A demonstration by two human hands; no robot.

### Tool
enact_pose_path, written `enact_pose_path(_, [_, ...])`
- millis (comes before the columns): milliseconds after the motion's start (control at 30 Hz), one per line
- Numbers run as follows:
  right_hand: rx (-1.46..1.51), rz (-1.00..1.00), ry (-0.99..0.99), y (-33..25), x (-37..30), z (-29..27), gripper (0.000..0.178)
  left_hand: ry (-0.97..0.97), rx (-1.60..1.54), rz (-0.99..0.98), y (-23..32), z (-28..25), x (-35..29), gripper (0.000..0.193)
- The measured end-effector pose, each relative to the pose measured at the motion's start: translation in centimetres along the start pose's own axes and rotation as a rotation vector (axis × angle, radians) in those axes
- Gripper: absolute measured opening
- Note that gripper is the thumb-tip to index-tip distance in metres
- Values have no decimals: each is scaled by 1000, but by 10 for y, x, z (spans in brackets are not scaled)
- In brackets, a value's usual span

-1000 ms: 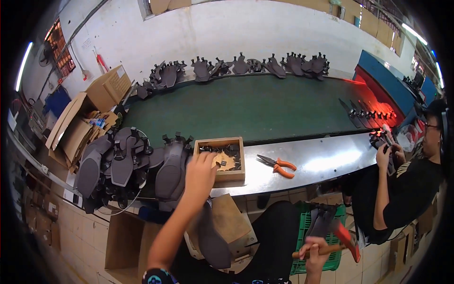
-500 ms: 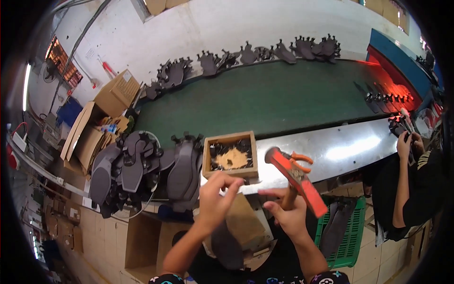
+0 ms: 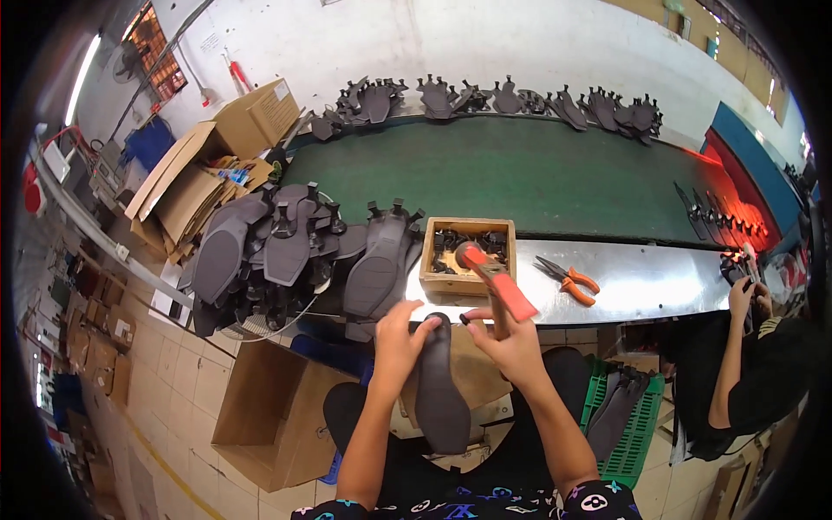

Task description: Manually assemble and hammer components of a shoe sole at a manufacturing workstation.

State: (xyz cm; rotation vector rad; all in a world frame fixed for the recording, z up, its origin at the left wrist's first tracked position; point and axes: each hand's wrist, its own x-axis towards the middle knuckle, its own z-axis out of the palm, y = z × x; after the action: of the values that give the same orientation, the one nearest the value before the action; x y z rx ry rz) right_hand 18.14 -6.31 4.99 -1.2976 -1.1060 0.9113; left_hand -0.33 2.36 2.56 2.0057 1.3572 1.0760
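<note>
My left hand (image 3: 397, 349) is closed on the toe end of a dark grey sandal sole (image 3: 443, 390), thumb on its upper face. The sole lies lengthwise over a wooden block (image 3: 479, 364) in front of my lap. In my right hand (image 3: 513, 351) is a hammer (image 3: 506, 290) with a red head and wooden handle, held upright. Its thumb and fingertip also pinch a small black piece (image 3: 464, 319), just right of the sole's tip. Beyond the hammer, a wooden box (image 3: 437, 283) holds small black parts.
Orange-handled pliers (image 3: 572, 284) lie on the metal ledge (image 3: 654, 269). Stacked soles with black plugs (image 3: 290, 234) stand left, before a green conveyor belt (image 3: 485, 173). An open carton (image 3: 260, 425), a green crate (image 3: 631, 442) and a co-worker's arm (image 3: 732, 347) flank me.
My left hand has come down onto the sole's toe end and closed on it. The hammer has shifted left, uncovering the pliers. The view has swung, so the background sits differently.
</note>
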Motion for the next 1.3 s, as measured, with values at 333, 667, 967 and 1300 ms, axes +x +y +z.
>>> enact_pose_path(333, [-278,-181,-249,28,3,17,22,-109,-140,277,-14,-5,-40,25])
enact_pose_path(667, [-663,-416,-369,3,-12,20,31,-42,-196,327,-27,-6,-52,30])
enact_pose_path(967, [-711,-361,-396,-10,-16,21,34,-169,-410,137,-32,-6,-54,34])
enact_pose_path(1300, [-411,-333,-22,-50,-66,21,31,-245,-536,15,-24,-9,-51,27])
